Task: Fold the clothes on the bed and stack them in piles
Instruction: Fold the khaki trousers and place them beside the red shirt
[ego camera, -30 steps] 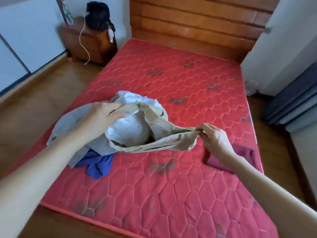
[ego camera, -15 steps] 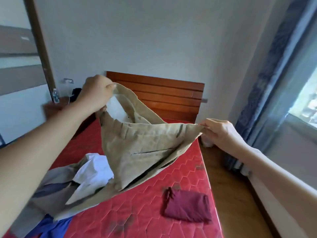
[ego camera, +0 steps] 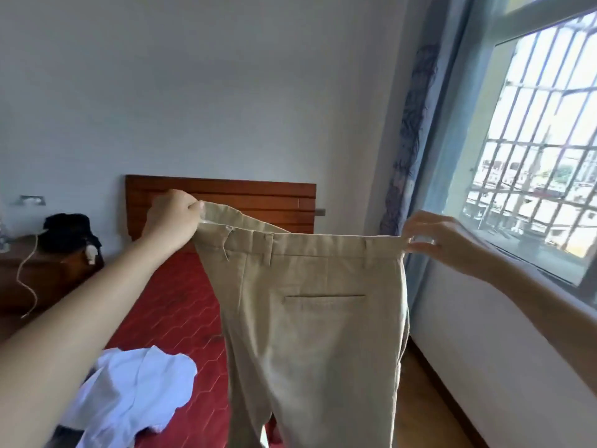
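Seen from the head camera, a person holds a pair of beige trousers (ego camera: pixel 310 318) up by the waistband at the centre of the frame, the back pocket facing the camera and the legs hanging down past the lower edge. The left hand (ego camera: pixel 172 218), left of centre, has its fingers curled tight round one end of the waistband; the right hand (ego camera: pixel 433 239), at centre right, pinches the other end between thumb and fingertips, the remaining fingers spread loosely. Below, in the lower left, a crumpled white shirt (ego camera: pixel 135 392) lies on the red quilted mattress (ego camera: pixel 181 305). A wooden headboard (ego camera: pixel 245 195) stands against the wall behind the trousers. At the left edge, a dark bundle (ego camera: pixel 69 232) sits on a wooden nightstand (ego camera: pixel 48 279). A barred window (ego camera: pixel 542 150) with a blue curtain (ego camera: pixel 413 130) fills the upper right.
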Demonstrator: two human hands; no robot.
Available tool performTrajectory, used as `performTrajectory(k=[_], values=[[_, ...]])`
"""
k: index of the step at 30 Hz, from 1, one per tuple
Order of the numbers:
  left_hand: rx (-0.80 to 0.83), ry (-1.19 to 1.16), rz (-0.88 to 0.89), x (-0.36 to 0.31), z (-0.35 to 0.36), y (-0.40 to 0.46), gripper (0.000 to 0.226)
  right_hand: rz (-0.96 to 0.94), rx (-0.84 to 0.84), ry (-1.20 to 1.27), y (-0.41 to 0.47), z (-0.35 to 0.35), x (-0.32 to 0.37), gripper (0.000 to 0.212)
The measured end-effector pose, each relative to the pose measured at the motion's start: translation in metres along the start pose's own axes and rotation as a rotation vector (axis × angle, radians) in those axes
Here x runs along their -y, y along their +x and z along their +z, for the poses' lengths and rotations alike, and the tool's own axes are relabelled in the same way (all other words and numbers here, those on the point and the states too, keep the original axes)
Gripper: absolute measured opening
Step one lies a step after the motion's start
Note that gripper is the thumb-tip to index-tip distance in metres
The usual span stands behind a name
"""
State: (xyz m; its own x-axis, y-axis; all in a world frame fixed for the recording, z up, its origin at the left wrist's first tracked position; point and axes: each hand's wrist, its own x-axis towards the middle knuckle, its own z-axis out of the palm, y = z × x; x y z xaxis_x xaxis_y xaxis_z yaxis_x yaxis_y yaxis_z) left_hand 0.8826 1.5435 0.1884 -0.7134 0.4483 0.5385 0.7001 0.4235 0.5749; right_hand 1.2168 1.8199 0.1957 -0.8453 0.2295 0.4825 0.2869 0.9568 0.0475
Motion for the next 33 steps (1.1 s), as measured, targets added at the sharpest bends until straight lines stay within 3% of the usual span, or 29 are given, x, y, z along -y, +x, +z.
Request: performTrajectory(k=[7,12,17,20,23,26,29,33], values=[[0.229,0.062,-0.105,0.057,0.108,-0.092,0.04,0.289,0.353,-0.03,-0.101,0.101,-0.001,0.01],[0.343,0.032,-0.193,0.082,0.153,-0.128,0.036,0.465,0.42,0.082,-0.15,0.162,0.012,0.012],[0.33,-0.042,-0.17,0.074,0.168,-0.132,0.031,0.626,0.19,0.144,-0.144,0.193,0.032,0.012],[0.287,-0.126,-0.135,0.047,0.169,-0.13,0.038,0.639,-0.036,0.262,-0.106,0.192,0.06,0.017],[0.262,-0.221,-0.209,0.01,0.172,-0.131,0.041,0.661,-0.217,0.481,-0.059,0.183,0.099,0.011],[0.233,-0.379,-0.219,-0.014,0.174,-0.133,0.041,0.668,-0.309,0.649,-0.026,0.175,0.134,0.016],[0.285,-0.575,-0.197,-0.027,0.169,-0.133,0.039,0.704,-0.226,0.85,-0.011,0.166,0.152,0.017],[0.631,-1.273,-0.55,-0.034,0.158,-0.137,0.037,0.738,-0.083,0.919,-0.005,0.161,0.15,0.041]])
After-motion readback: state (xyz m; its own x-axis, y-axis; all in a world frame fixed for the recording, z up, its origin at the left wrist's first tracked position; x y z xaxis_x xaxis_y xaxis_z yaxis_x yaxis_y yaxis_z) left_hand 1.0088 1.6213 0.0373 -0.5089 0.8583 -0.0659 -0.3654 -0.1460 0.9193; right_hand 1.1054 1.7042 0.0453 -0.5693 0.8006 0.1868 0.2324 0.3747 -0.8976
